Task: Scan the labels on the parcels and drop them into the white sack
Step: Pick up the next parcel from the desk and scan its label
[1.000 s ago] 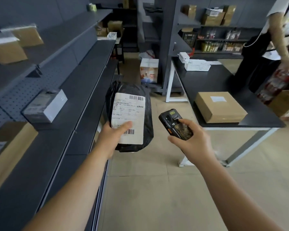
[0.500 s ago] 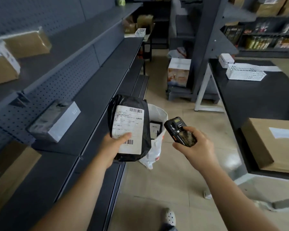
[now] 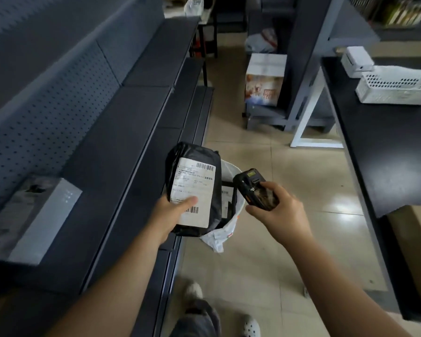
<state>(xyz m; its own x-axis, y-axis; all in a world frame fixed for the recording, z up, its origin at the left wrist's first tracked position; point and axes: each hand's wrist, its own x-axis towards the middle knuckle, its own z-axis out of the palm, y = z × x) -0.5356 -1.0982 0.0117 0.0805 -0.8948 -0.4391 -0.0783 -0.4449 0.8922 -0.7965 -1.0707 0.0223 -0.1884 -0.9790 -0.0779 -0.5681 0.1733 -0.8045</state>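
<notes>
Your left hand [image 3: 171, 212] holds a black parcel [image 3: 195, 188] with a white label [image 3: 195, 190] facing you. You can make out one barcode along the label's top right edge and another near its bottom, partly under your thumb. Between them run lines of small print and a bolder group of characters on the right side, all too blurred to read. The scanner [image 3: 255, 189] in your right hand [image 3: 275, 210] shows a lit screen, its content illegible. The carton [image 3: 265, 80] on the floor carries printed pictures and characters you cannot read.
</notes>
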